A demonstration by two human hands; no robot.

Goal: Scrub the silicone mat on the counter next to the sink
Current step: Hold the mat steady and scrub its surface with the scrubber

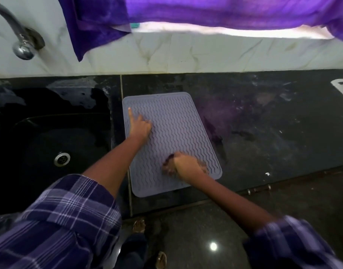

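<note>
Pressure matters: we pin the grey wavy-ribbed silicone mat [172, 133] under our left hand [140, 127], forefinger extended, while our right hand [188, 165] clenches a dark scrubber [169, 164] (blurred).

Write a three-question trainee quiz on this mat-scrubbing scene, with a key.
1. True or false: the left hand rests on the silicone mat.
2. Which hand grips the scrubber? A left, B right.
3. Fill in: the sink lies to the mat's ____.

Key: 1 true; 2 B, the right hand is closed on it near the mat's near edge, blurred; 3 left.
</note>
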